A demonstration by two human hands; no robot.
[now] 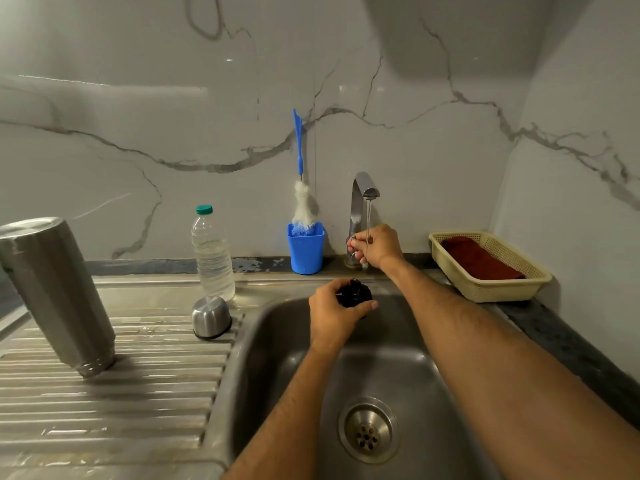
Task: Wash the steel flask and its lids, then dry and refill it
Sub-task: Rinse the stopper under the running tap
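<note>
At left of the frame we see the steel flask (pixel 57 292) upended on the drainboard (pixel 114 386), its steel cup lid (pixel 211 317) alongside. Centre, our left hand (pixel 334 315) grips the black stopper (pixel 356 294); our right hand (pixel 375 244) grasps the tap handle (pixel 352 249). Drying and refilling remain.
</note>
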